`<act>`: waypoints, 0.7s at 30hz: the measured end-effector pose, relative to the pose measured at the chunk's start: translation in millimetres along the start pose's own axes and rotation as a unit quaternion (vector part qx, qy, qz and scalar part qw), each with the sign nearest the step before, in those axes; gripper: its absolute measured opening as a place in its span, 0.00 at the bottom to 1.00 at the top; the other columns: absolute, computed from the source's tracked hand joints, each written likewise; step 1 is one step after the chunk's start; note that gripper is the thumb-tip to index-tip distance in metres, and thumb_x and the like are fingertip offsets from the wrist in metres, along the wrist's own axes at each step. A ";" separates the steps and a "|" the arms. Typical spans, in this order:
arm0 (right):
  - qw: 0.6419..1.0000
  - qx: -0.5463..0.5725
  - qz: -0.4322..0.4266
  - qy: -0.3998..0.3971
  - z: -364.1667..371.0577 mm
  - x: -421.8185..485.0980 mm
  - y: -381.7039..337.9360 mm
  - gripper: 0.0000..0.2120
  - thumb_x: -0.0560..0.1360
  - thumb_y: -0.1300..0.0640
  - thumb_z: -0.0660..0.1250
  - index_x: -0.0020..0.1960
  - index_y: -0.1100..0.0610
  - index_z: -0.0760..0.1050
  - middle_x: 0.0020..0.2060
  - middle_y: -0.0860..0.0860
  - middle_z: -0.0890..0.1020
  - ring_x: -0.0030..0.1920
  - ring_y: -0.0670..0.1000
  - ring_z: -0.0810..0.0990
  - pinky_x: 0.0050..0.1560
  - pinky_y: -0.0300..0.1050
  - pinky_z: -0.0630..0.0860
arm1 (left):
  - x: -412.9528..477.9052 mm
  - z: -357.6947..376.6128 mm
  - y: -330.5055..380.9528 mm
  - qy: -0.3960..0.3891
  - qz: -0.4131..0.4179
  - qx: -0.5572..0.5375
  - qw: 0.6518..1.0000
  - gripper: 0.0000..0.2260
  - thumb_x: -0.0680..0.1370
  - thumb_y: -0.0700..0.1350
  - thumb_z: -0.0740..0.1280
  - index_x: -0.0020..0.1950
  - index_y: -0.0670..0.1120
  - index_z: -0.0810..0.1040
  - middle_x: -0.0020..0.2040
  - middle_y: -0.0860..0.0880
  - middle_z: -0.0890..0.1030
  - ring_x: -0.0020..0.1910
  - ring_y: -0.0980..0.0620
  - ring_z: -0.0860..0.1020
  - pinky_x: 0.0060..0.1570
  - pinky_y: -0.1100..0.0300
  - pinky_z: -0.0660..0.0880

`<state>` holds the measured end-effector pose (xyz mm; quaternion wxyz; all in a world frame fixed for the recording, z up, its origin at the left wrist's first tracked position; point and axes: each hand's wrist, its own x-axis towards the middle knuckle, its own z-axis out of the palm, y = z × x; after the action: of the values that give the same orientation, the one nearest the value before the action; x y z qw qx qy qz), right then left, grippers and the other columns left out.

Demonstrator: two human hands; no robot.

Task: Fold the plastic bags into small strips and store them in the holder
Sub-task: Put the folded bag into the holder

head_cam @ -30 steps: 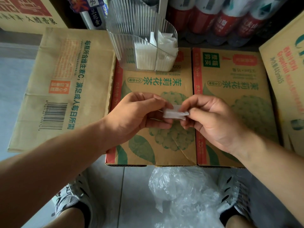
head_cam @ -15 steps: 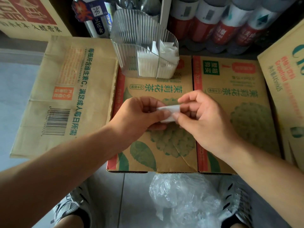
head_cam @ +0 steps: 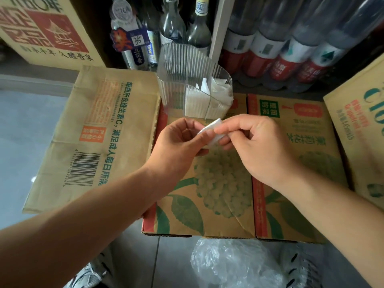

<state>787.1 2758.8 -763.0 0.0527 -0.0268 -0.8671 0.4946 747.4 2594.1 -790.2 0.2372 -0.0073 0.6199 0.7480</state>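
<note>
The left hand (head_cam: 178, 142) and the right hand (head_cam: 259, 146) both pinch a small white folded plastic strip (head_cam: 212, 127) above the brown cardboard box (head_cam: 218, 188), near the clear ribbed plastic holder (head_cam: 180, 80) at the far side.

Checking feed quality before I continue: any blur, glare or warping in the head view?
Head view: light soft and even, no strong glare; the folded strip, pinched by left hand and right hand, looks slightly soft; wide-angle lens bows the left carton near the borders.
</note>
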 end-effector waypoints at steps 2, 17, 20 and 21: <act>0.997 -0.035 -0.055 0.028 -6.9 9.9 -4.0 0.19 0.77 0.75 0.61 0.49 0.56 0.85 0.46 0.45 0.84 0.41 0.43 0.84 0.44 0.34 0.81 | 4.8 -8.5 1.8 0.039 0.008 0.030 0.999 0.10 0.74 0.40 0.76 0.50 0.43 0.77 0.44 0.44 0.84 0.44 0.49 0.83 0.47 0.54 0.81; 0.883 -0.428 -0.176 -0.074 -30.8 79.9 15.7 0.28 0.76 0.54 0.60 0.72 0.65 0.70 0.71 0.57 0.71 0.68 0.60 0.70 0.67 0.61 0.70 | 76.2 -65.7 23.0 0.007 0.144 0.317 0.937 0.54 0.65 0.46 0.84 0.82 0.53 0.53 0.57 0.72 0.71 0.57 0.78 0.72 0.56 0.78 0.69; 0.871 -0.449 -0.187 -0.068 -28.6 76.5 18.0 0.27 0.75 0.52 0.59 0.69 0.66 0.73 0.71 0.56 0.71 0.68 0.59 0.70 0.64 0.61 0.72 | 81.5 -67.0 20.1 0.009 0.153 0.307 0.939 0.51 0.67 0.45 0.83 0.81 0.54 0.55 0.59 0.68 0.73 0.58 0.74 0.75 0.56 0.76 0.72; 0.867 -0.457 -0.188 -0.066 -28.0 75.7 18.9 0.27 0.75 0.51 0.58 0.69 0.65 0.73 0.71 0.55 0.71 0.68 0.59 0.70 0.63 0.61 0.72 | 83.6 -68.1 19.4 0.010 0.157 0.303 0.940 0.49 0.67 0.45 0.83 0.80 0.55 0.57 0.62 0.66 0.74 0.60 0.69 0.77 0.58 0.71 0.74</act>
<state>715.2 2799.8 -760.1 0.0691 0.1485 -0.9862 0.0239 646.8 2557.3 -813.5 0.1014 0.1546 0.8128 0.5525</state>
